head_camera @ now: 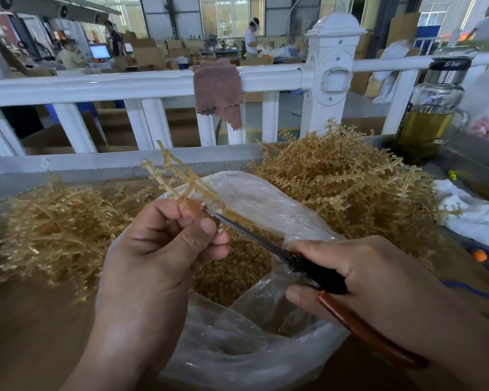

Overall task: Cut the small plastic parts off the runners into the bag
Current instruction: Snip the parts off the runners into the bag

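My left hand (158, 249) pinches a tan plastic runner (178, 176) that sticks up and away over the open clear plastic bag (266, 198). My right hand (359, 275) grips scissors (268, 244) with brown handles. Their thin blades point left and reach the runner just above my left thumb. Inside the bag lies a heap of small tan cut parts (237, 266). A few tiny parts sit on my left thumb tip.
A big pile of uncut runners (347, 182) lies at the right, and a flatter pile of runners (57, 227) at the left. A white railing (141, 86) with a brown cloth (218, 91) stands behind. A glass bottle (432, 108) stands far right, near white cloth (474, 210).
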